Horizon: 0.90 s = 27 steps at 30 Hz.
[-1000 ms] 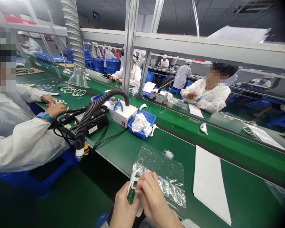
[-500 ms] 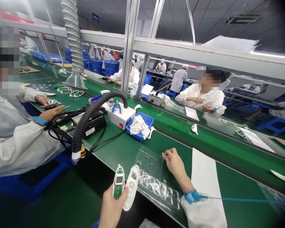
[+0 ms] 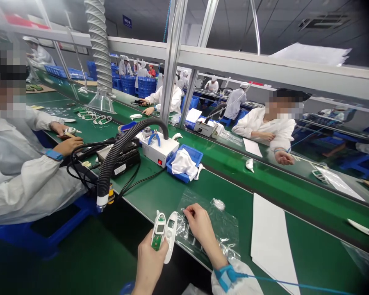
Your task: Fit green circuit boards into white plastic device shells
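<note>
While the left hand (image 3: 150, 256) holds two thin parts side by side, the right hand (image 3: 199, 224) is low over a clear bag (image 3: 228, 225) on the green table (image 3: 160, 194). One part is a white case (image 3: 160, 229) with a green board (image 3: 156, 242) in it, and the other is a white cover (image 3: 170, 237) with a hole near its top. The left fingers wrap tight round both parts, and the thumb lies across their low end. The case and cover tilt up, just by the near edge of the table, with the case on the left. On the right hand, the thumb and finger tips are pinched close together, but one cannot tell if they hold a small thing. That wrist has a blue band (image 3: 225, 277) on it. A white clump (image 3: 218, 204) lies near the far side of the bag, and white paper (image 3: 269, 241) lies to the right. Farther back, a white cloth (image 3: 183, 164) sits in a blue tray (image 3: 196, 152), next to a white box (image 3: 162, 149) with blue pliers (image 3: 154, 138) on top. At the left, a co-worker (image 3: 21, 172) in white sits at the same table.
</note>
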{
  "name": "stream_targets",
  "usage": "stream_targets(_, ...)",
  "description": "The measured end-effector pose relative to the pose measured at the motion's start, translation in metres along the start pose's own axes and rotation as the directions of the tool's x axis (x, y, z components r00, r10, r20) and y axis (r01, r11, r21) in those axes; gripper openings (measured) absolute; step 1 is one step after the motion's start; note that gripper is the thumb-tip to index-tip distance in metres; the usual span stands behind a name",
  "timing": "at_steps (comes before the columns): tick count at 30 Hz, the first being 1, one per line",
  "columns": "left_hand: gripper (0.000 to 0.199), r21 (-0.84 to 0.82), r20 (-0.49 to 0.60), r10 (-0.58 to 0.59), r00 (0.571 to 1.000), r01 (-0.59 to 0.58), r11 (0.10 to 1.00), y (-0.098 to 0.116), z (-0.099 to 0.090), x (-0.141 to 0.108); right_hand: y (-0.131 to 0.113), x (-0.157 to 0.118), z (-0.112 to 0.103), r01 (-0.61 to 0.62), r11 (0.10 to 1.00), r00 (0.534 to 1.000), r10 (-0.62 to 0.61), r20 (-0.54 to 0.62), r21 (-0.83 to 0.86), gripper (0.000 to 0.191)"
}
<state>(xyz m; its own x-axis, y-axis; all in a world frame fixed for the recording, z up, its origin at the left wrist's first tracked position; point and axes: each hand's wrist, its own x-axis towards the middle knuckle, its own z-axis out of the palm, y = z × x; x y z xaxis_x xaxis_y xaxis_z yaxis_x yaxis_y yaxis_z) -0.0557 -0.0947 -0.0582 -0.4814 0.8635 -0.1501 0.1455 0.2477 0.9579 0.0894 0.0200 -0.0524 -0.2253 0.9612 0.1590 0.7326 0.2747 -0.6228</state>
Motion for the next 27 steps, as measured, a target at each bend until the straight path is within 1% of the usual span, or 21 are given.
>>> stream_targets(3,0.011,0.008,0.003,0.001,1.0,-0.001,1.0,-0.004,0.001,0.001,-0.004,-0.007,0.001,0.012,1.0,0.999,-0.012,-0.034,0.002,0.018)
stream_targets(5,0.012,0.012,0.001,0.0,1.0,0.0,1.0,-0.006,0.002,0.002,-0.008,-0.013,0.001,0.102,0.995,0.992,-0.103,-0.072,-0.018,0.018)
stream_targets(6,0.013,0.014,0.0,-0.002,1.0,0.002,1.0,-0.007,0.002,0.002,-0.009,-0.015,0.0,0.167,0.985,0.98,-0.169,-0.1,-0.033,0.018)
stream_targets(8,0.015,0.017,-0.004,-0.007,1.0,0.007,1.0,-0.009,0.002,0.001,-0.012,-0.02,-0.004,0.286,0.957,0.941,-0.29,-0.177,-0.048,0.019)
stream_targets(9,0.016,0.018,-0.006,-0.009,1.0,0.009,1.0,-0.009,0.002,0.001,-0.013,-0.021,-0.006,0.318,0.947,0.923,-0.319,-0.215,-0.04,0.019)
stream_targets(11,0.016,0.015,-0.006,-0.011,1.0,0.011,1.0,-0.008,0.002,0.001,-0.014,-0.023,-0.011,0.324,0.946,0.912,-0.31,-0.27,0.007,0.019)
stream_targets(13,0.013,0.011,-0.006,-0.014,1.0,0.014,1.0,-0.006,0.002,0.001,-0.014,-0.023,-0.016,0.31,0.948,0.916,-0.277,-0.29,0.074,0.019)
stream_targets(15,0.013,0.006,-0.012,-0.022,1.0,0.022,1.0,-0.003,0.0,0.001,-0.016,-0.023,-0.02,0.263,0.947,0.939,-0.208,-0.274,0.184,0.02)
stream_targets(16,0.015,0.003,-0.019,-0.028,0.999,0.028,1.0,-0.001,-0.001,0.0,-0.017,-0.024,-0.022,0.218,0.941,0.956,-0.152,-0.251,0.259,0.021)
stream_targets(18,0.018,-0.003,-0.035,-0.036,0.999,0.036,0.999,0.002,-0.003,-0.002,-0.023,-0.025,-0.026,0.096,0.906,0.986,-0.029,-0.165,0.412,0.022)
stream_targets(20,0.02,-0.009,-0.038,-0.032,0.999,0.032,0.999,0.006,-0.004,-0.007,-0.031,-0.028,-0.029,-0.002,0.857,0.997,0.042,-0.065,0.515,0.022)
stream_targets(23,0.02,-0.037,-0.05,-0.01,0.999,0.009,0.999,0.014,-0.003,-0.015,-0.042,-0.034,-0.029,-0.053,0.812,0.999,0.042,0.032,0.581,0.023)
stream_targets(27,0.018,-0.077,-0.091,0.007,0.996,-0.014,0.997,0.024,0.002,-0.021,-0.046,-0.039,-0.025,-0.068,0.804,0.997,0.033,0.069,0.591,0.022)
